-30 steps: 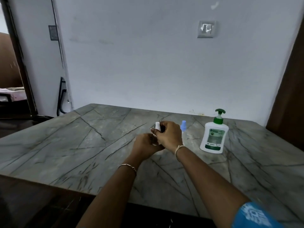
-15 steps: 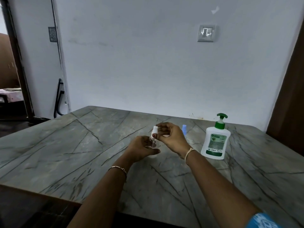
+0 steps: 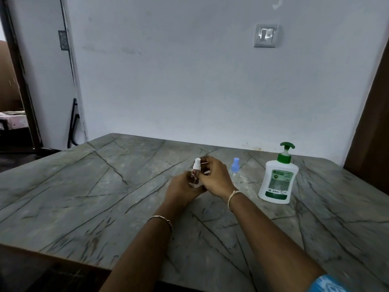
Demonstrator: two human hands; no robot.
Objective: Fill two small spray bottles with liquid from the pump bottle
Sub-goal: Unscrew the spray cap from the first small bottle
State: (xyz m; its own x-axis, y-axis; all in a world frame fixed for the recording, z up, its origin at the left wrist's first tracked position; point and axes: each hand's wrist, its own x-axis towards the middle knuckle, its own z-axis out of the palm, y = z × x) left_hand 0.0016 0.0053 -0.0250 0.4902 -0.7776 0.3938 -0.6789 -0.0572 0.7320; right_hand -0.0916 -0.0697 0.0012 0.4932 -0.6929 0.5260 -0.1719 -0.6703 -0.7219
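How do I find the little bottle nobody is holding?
Start at the big white pump bottle with the green top, on the right of the marble table. Just left of it stands a tiny clear spray bottle. Its cap is blue; the held bottle has a white cap.

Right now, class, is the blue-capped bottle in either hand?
No, the blue-capped bottle stands on the table, left of the pump bottle.

Our two bare forearms stretch forward and converge ahead of us. Our left grip curls around the body of a small spray bottle, while our right grip pinches its white top.
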